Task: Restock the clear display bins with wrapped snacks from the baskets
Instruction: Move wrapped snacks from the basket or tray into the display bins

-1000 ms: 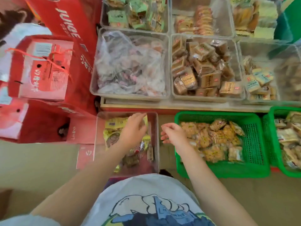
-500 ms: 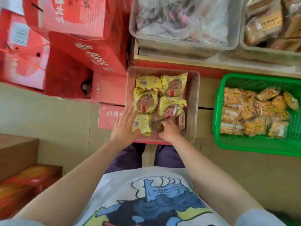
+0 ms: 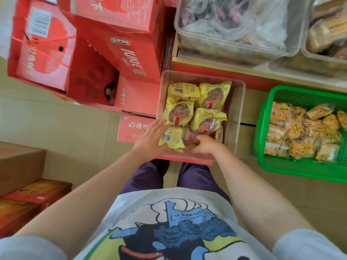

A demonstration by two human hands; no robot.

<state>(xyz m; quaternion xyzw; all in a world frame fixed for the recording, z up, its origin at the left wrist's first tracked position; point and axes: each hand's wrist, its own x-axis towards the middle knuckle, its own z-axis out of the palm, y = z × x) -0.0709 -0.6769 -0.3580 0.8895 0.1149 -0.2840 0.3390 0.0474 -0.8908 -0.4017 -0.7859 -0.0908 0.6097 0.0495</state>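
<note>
stacked red cartons (image 3: pixel 105 53) rise beyond and to the left of the left hand. a green basket (image 3: pixel 262 128) of orange wrapped snacks (image 3: pixel 300 132) sits well off to the right of the right hand. directly under both hands is a clear bin (image 3: pixel 238 109) holding yellow wrapped snacks (image 3: pixel 212 96). the left hand (image 3: pixel 150 139) lies flat with fingers straight, touching the nearest yellow packet (image 3: pixel 171 137) at the bin's near left edge. the right hand (image 3: pixel 204 144), just beside it, has its fingers curled down among the reddish packets (image 3: pixel 189 135); what it holds i cannot tell.
</note>
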